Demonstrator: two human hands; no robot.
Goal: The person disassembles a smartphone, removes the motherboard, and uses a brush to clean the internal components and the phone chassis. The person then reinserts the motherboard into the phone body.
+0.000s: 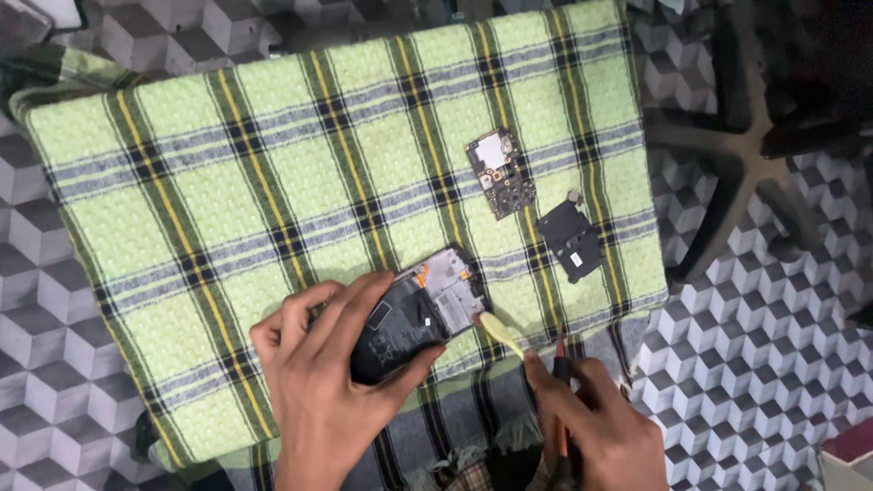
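Nearby, circuit board (500, 173) and black cover (570, 241) lie apart while hands grip opened phone (414, 314) and pry tool (502, 334).

A small green circuit board (500, 173) and a black plastic cover plate (570, 241) are seen apart on a green plaid cloth (273, 155), with a black chair base (746, 155) on the cube-patterned floor (755, 364)

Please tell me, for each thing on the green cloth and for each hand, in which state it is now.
Phone: lying on the cloth, back cover off, insides showing.
Circuit board: taken out, lying loose on the cloth.
Black cover piece: detached, lying apart from the phone.
Pale pry tool: tip at the phone's edge.
Left hand: gripping the phone.
Right hand: holding the pry tool.
Checked cloth: spread flat.
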